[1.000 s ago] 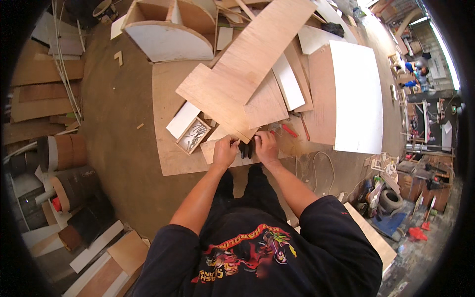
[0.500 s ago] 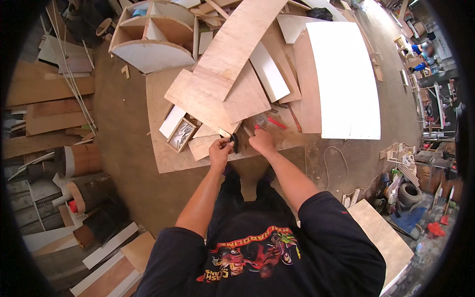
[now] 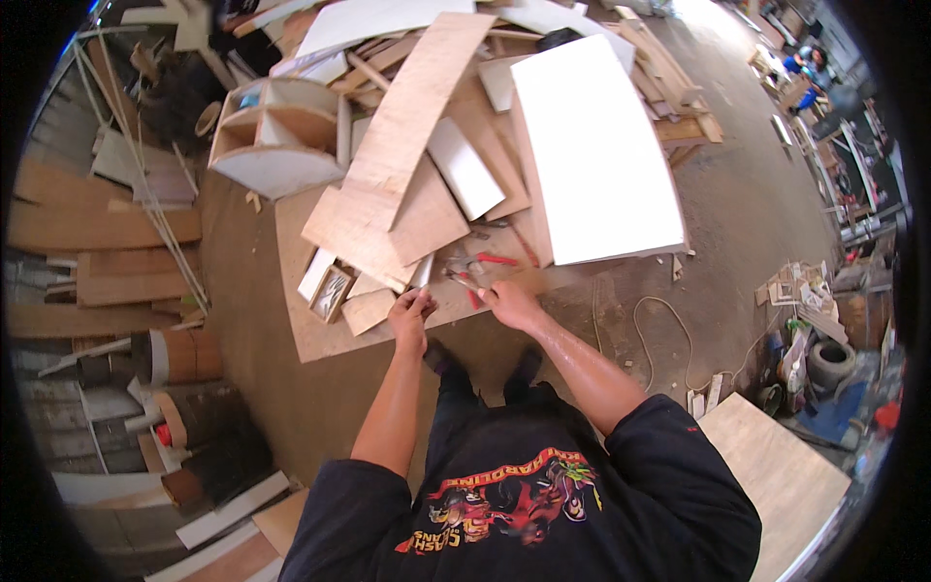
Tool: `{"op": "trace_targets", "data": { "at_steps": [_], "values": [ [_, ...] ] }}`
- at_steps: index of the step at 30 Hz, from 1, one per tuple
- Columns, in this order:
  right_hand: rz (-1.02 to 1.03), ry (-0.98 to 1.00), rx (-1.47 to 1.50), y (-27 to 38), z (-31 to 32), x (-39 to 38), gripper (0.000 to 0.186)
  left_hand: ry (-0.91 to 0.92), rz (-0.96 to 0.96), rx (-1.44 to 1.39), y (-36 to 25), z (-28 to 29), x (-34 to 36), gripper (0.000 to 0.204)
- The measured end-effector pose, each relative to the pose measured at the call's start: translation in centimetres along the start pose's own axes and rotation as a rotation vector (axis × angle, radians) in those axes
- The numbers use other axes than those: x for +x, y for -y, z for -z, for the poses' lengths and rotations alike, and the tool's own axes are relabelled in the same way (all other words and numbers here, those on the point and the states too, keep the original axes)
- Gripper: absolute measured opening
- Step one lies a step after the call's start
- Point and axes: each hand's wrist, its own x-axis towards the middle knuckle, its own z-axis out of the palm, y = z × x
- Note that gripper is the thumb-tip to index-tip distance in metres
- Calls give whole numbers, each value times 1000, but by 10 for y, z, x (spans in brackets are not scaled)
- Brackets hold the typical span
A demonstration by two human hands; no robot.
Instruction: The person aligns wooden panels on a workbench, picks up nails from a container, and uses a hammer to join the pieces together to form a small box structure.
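Observation:
My left hand (image 3: 412,318) is closed in a pinch at the near edge of the low plywood board (image 3: 320,335); anything small between its fingertips cannot be made out. My right hand (image 3: 511,303) is closed around the end of a thin tool, its kind too small to tell, pointing left over the board. Beside it lie red-handled pliers (image 3: 497,259), one handle close to my right fingers. A rectangular plywood piece (image 3: 364,238) lies just beyond my left hand. Left of that is a small wooden box (image 3: 333,293) of metal pieces.
A large white curved panel (image 3: 596,155) stands on the right, and a white compartment unit (image 3: 281,136) at the far left. A long plywood strip (image 3: 417,116) lies across the pile. A cable (image 3: 664,301) loops over the floor. Another person (image 3: 805,73) is at the far right.
The black curved object at my left fingertips is no longer visible. My right hand has drawn back from the pliers with a thin tool. The view has shifted.

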Motion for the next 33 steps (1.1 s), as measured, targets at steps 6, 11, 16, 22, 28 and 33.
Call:
{"op": "trace_targets", "data": {
  "at_steps": [6,11,16,22,28,33],
  "values": [
    [36,-16,681,-20,37,-59,24,89,-96,37,11,-66,-36,13],
    [197,-317,639,-29,70,-112,26,314,-187,42,11,-138,-65,10],
    [244,-551,715,-57,98,-172,31,582,-218,138,1,-225,-97,8],
    [172,-773,707,-128,144,-223,23,710,-244,150,8,-320,-150,7],
    [145,-830,689,-213,199,-260,22,595,-353,193,41,-406,-174,8],
    [86,-796,638,-293,253,-296,24,449,-452,199,66,-489,-190,9]
  ]
}}
